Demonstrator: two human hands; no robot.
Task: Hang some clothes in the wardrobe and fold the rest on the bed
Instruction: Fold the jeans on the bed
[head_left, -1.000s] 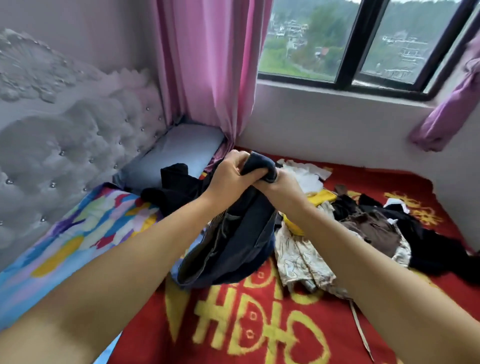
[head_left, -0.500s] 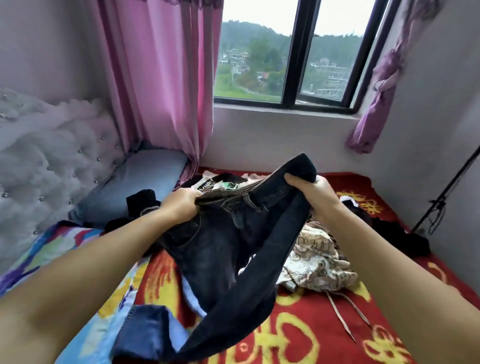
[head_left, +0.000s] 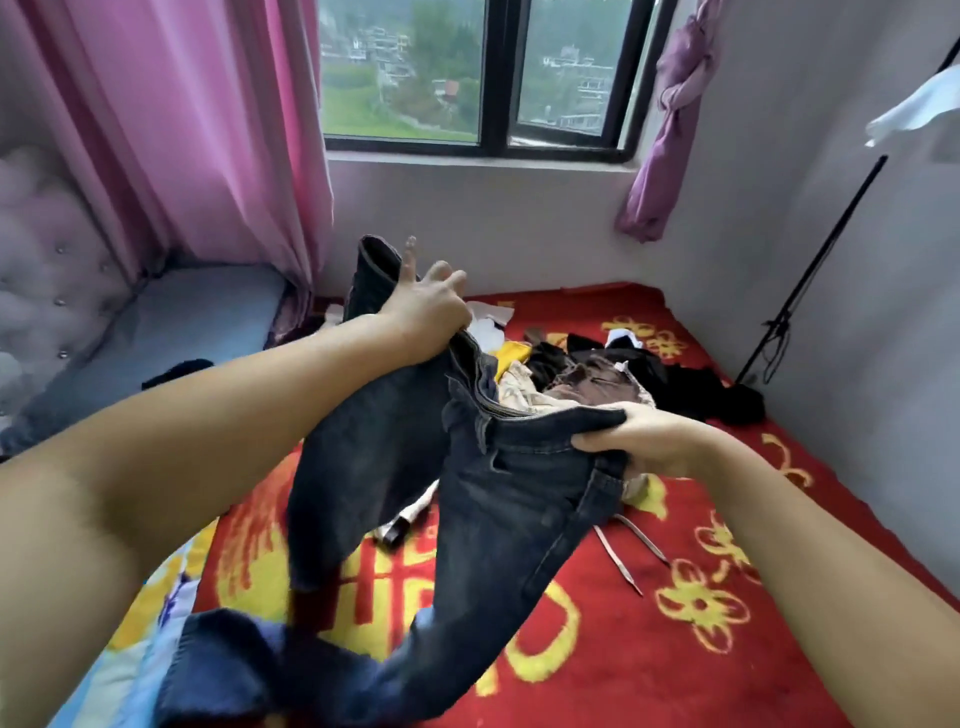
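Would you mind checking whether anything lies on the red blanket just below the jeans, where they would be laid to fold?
Mostly bare red blanket lies under the jeans. A small dark item lies beneath them, and cream straps trail just to their right.

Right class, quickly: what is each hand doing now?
Left hand: grips the jeans at the waistband.
Right hand: grips the waistband's other side.

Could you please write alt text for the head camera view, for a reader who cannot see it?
A person holds dark denim jeans up over a red and yellow blanket, the left hand gripping one side of the waistband and the right hand the other. A pile of mixed clothes lies behind, below a window with a pink curtain.
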